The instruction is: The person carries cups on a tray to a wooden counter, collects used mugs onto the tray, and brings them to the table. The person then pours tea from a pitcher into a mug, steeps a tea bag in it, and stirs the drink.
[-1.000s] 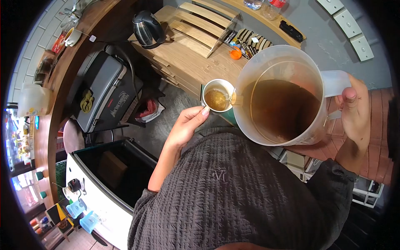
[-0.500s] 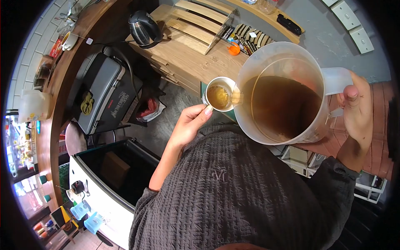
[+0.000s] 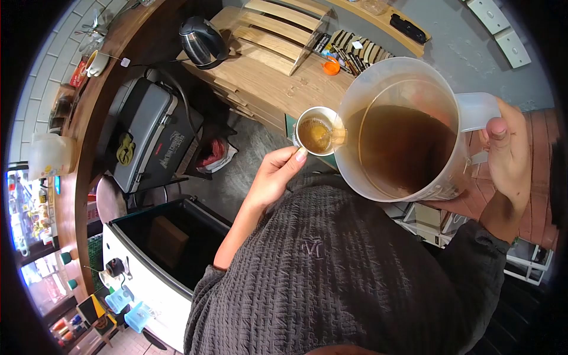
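A large translucent plastic measuring jug [image 3: 361, 171] holds brown liquid and is tilted to the left. My right hand [image 3: 507, 145] is closed round its handle, thumb uppermost. At the jug's spout, liquid runs into a small white cup [image 3: 297, 125], where brown, bubbly liquid shows. My left hand [image 3: 277, 174] grips the cup from below, its thumb by the rim; the other fingers are mostly hidden behind the cup. The spout meets or overlaps the cup's rim; I cannot tell whether they touch.
A black kettle [image 3: 203, 42] and a slatted wooden rack [image 3: 275, 35] stand on the wooden counter [image 3: 260, 83]. An orange cup [image 3: 331, 66] is near the jug. To the left are a grey hard case [image 3: 145, 133], an open white cooler [image 3: 148, 296] and a wooden shelf [image 3: 89, 154] with another cup.
Liquid keeps flowing from the jug into the cup, and the level in the cup looks slightly higher. Both hands hold nearly the same position; the view has shifted slightly.
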A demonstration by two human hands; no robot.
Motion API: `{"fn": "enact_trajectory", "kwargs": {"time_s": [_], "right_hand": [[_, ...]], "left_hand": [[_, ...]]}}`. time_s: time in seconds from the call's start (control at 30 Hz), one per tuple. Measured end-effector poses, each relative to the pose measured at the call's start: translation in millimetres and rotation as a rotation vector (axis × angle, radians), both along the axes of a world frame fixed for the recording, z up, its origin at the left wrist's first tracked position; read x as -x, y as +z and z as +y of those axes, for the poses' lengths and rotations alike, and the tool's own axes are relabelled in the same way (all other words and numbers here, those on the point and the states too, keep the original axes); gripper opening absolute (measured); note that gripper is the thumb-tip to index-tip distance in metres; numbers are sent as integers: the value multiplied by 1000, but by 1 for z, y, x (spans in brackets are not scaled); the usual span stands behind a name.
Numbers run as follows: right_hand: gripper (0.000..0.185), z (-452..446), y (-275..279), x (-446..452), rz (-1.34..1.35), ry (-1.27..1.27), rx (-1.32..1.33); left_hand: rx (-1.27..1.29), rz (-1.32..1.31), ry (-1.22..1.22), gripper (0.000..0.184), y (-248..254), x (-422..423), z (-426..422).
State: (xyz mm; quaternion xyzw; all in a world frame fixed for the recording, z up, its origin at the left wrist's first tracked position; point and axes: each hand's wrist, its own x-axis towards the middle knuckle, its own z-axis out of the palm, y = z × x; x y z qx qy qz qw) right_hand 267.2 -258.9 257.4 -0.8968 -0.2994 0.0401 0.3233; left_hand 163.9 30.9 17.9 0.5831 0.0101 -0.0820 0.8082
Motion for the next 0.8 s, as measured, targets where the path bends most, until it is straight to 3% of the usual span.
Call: {"fn": "enact_trajectory", "kwargs": {"time_s": [0.8], "right_hand": [[63,2,-6,-1,-17,-26,-16]], "left_hand": [[-21,55,-16,40,9,1,-5]]}}
